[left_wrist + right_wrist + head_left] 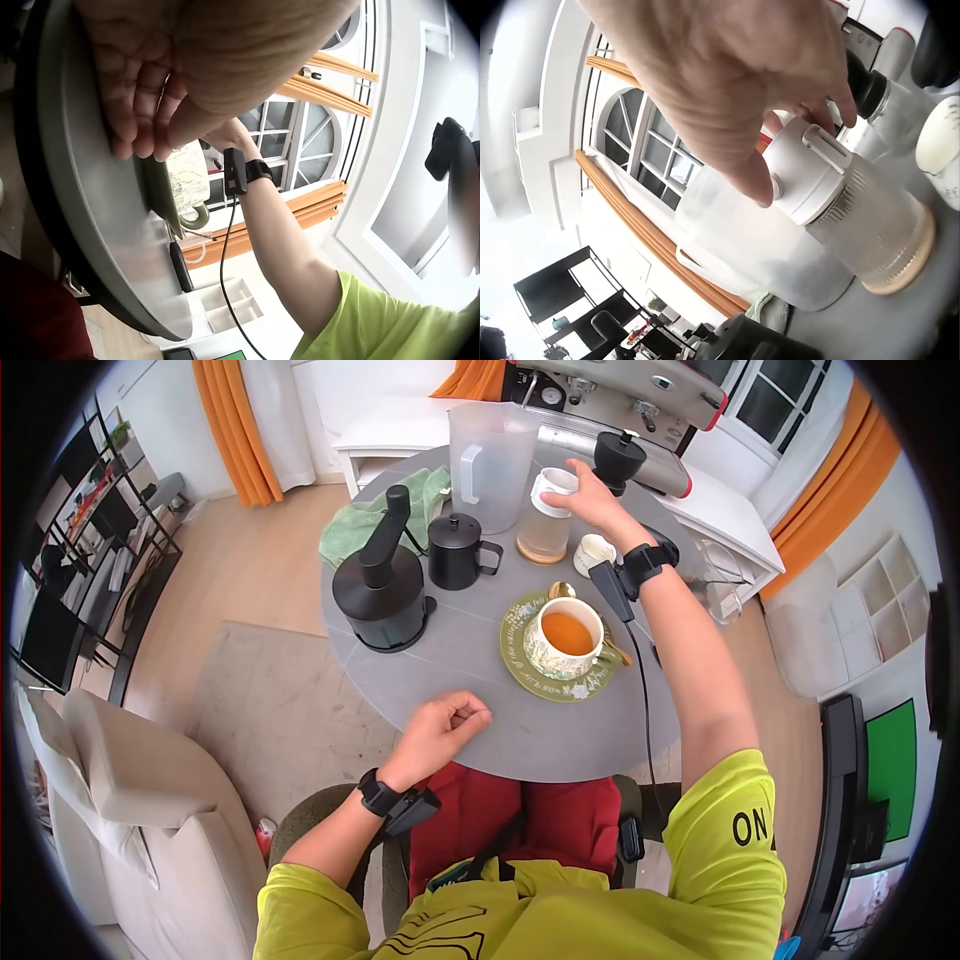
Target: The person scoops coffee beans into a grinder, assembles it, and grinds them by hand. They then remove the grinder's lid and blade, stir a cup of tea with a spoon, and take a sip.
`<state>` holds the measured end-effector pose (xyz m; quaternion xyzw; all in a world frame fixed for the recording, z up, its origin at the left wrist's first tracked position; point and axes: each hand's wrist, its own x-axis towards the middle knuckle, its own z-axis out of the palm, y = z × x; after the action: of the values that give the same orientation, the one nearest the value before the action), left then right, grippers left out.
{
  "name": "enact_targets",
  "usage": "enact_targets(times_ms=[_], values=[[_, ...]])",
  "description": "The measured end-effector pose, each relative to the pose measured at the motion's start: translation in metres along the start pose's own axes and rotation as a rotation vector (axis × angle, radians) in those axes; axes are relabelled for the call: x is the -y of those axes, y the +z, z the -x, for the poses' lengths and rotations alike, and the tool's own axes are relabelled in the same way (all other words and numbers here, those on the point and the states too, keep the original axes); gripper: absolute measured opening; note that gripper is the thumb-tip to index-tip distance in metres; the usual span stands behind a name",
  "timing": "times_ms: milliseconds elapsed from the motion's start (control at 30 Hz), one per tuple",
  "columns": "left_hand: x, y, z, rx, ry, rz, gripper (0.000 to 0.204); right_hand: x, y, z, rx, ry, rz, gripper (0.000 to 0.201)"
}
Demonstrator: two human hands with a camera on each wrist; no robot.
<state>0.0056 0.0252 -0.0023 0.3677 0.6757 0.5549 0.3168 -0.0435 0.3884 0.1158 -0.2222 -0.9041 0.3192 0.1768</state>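
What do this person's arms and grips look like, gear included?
Left sleeve and right sleeve: short, lime yellow; dark "ON" lettering on the right. Left grip and right grip: ungloved. Left wrist: black band, boxy black unit. Right wrist: same, plus thin black cable.

A round grey table [440, 655] with a smooth, faintly veined top carries a green lettered saucer [528, 676] near its middle, with a small patterned pot [594, 556] behind it to the right. On the left stand a black crank-handled device [382, 598] and a black lidded jug [457, 552], with a crumpled green cloth [362, 532] behind them. Farther back are a tall translucent pitcher [500, 480], a clear white-lidded jar [545, 532] on a pale round base, and a clear black-topped vessel [902, 124].
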Motion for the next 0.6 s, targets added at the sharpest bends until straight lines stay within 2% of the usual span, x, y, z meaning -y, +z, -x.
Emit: enact_targets(times_ms=[167, 233, 600], values=[[0.0010, -0.0006, -0.0007, 0.008, 0.007, 0.020, 0.014, 0.0038, -0.0020, -0.0026, -0.066, -0.031, 0.040, 0.091], [0.0010, -0.0002, -0.0006, 0.009, 0.001, 0.025, 0.014, 0.0065, -0.0041, -0.0043, -0.158, -0.124, 0.111, 0.089], [0.0053, 0.0007, -0.0019, -0.003, 0.038, 0.024, 0.014, 0.0072, -0.0045, -0.0001, -0.221, -0.132, 0.081, 0.086]])
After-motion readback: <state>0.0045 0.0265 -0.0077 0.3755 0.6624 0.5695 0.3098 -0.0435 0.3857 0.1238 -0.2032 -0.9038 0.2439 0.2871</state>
